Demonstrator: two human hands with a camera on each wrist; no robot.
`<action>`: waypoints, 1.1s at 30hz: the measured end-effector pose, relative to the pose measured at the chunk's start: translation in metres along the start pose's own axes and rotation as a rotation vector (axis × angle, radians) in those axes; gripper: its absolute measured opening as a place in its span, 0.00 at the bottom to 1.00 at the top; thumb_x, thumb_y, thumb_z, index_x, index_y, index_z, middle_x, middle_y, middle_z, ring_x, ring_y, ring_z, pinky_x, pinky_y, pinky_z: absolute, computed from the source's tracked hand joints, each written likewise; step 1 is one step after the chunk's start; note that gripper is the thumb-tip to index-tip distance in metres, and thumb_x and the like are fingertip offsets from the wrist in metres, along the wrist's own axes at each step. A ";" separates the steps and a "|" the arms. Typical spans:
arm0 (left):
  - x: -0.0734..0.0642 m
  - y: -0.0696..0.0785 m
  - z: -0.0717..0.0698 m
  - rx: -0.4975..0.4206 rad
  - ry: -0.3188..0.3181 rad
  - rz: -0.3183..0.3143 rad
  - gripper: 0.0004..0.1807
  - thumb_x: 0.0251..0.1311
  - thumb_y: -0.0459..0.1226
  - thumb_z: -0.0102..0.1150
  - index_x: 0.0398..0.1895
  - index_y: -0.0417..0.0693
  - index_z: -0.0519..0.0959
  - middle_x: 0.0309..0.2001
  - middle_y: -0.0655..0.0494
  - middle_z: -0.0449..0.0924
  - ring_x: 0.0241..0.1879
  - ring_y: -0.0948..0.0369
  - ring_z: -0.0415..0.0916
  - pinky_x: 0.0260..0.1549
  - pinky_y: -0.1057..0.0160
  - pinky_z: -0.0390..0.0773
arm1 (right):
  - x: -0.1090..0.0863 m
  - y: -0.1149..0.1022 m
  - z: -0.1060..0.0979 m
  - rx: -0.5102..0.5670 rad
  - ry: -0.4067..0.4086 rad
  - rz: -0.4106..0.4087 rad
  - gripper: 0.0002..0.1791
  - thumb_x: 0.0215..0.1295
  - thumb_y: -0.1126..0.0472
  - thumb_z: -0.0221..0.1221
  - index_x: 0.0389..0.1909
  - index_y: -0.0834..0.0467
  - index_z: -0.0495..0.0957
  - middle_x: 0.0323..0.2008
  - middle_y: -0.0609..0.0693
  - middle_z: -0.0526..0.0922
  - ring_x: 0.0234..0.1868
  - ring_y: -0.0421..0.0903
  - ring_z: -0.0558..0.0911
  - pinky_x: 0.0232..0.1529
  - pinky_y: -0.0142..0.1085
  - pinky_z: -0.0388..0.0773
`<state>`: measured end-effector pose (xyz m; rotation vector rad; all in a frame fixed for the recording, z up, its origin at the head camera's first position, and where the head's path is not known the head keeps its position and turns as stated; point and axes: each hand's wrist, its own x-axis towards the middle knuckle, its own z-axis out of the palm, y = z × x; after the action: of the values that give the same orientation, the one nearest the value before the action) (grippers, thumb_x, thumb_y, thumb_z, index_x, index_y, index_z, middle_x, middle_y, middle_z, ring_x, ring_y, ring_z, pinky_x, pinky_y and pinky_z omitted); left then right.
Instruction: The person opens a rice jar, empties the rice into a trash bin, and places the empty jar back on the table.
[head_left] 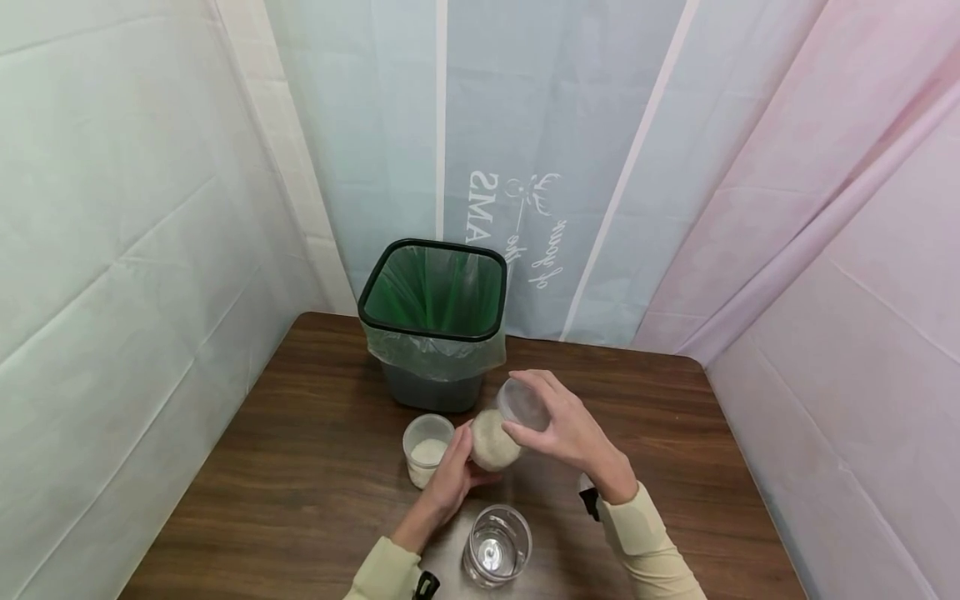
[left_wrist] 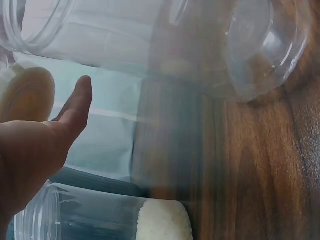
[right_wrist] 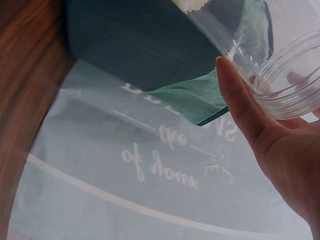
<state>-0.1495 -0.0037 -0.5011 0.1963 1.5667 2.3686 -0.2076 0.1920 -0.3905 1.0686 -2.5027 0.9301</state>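
Two bare hands meet in the air above a dark wood-grain worktop (head_left: 307, 467), right of its middle. The left hand (head_left: 448, 477) cups a beige round piece (head_left: 493, 446), thumb at its side, fingers beneath. The right hand (head_left: 564, 425) grips a clear threaded plastic lid or cup (head_left: 527, 408), thumb and fingers spread across it. That clear piece lies just right of the beige one and slightly nearer the worktop's far edge, tilted; whether they touch, I cannot tell. Being round, the beige piece shows no clear long axis; the left hand is nearer, holding it. Beside that hand, toward the left edge, a clear jar (head_left: 408, 452) stands upright, part-filled with white grains (head_left: 429, 452). An open clear jar (head_left: 468, 560) stands by the near edge. A lined bin (head_left: 433, 392) stands at the far edge.
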 end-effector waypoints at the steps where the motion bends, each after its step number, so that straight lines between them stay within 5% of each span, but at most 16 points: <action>1: -0.001 0.001 0.000 -0.004 -0.003 0.002 0.35 0.77 0.55 0.24 0.76 0.42 0.40 0.70 0.31 0.49 0.55 0.57 0.72 0.54 0.41 0.76 | 0.000 -0.002 -0.001 0.001 0.001 -0.007 0.35 0.55 0.47 0.70 0.64 0.50 0.71 0.58 0.47 0.76 0.55 0.43 0.78 0.48 0.40 0.79; 11: -0.010 0.019 0.005 -0.146 -0.032 0.117 0.30 0.78 0.52 0.28 0.75 0.48 0.43 0.63 0.56 0.59 0.52 0.64 0.73 0.47 0.53 0.79 | 0.007 -0.021 -0.011 0.053 0.026 -0.048 0.36 0.54 0.49 0.71 0.65 0.49 0.70 0.58 0.46 0.75 0.58 0.41 0.75 0.52 0.36 0.77; 19: -0.013 0.033 0.014 -0.203 -0.031 0.206 0.29 0.78 0.51 0.23 0.75 0.49 0.43 0.62 0.57 0.59 0.51 0.64 0.72 0.47 0.54 0.80 | 0.014 -0.036 -0.019 0.074 0.041 -0.100 0.36 0.55 0.46 0.70 0.65 0.50 0.70 0.58 0.47 0.75 0.57 0.42 0.75 0.54 0.31 0.74; 24: -0.012 0.037 0.023 -0.231 0.021 0.268 0.29 0.78 0.52 0.15 0.73 0.48 0.46 0.58 0.59 0.64 0.51 0.65 0.72 0.46 0.62 0.80 | 0.017 -0.042 -0.017 0.091 0.078 -0.172 0.35 0.57 0.45 0.68 0.64 0.53 0.71 0.57 0.49 0.75 0.56 0.43 0.76 0.55 0.30 0.73; 30: -0.013 0.036 0.030 -0.266 0.153 0.232 0.26 0.75 0.55 0.10 0.63 0.60 0.57 0.47 0.60 0.71 0.36 0.64 0.76 0.32 0.61 0.83 | 0.019 -0.047 -0.012 0.031 0.080 -0.223 0.35 0.59 0.39 0.63 0.63 0.55 0.72 0.53 0.51 0.76 0.52 0.45 0.77 0.52 0.36 0.77; 33: -0.014 0.037 0.029 -0.263 0.157 0.218 0.27 0.75 0.56 0.10 0.61 0.60 0.60 0.43 0.60 0.73 0.30 0.65 0.76 0.26 0.61 0.81 | 0.018 -0.048 -0.011 -0.017 0.086 -0.249 0.35 0.61 0.36 0.60 0.62 0.55 0.73 0.51 0.52 0.75 0.50 0.45 0.77 0.49 0.37 0.78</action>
<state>-0.1348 0.0044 -0.4550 0.1320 1.3362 2.7923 -0.1855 0.1636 -0.3521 1.2702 -2.2407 0.8611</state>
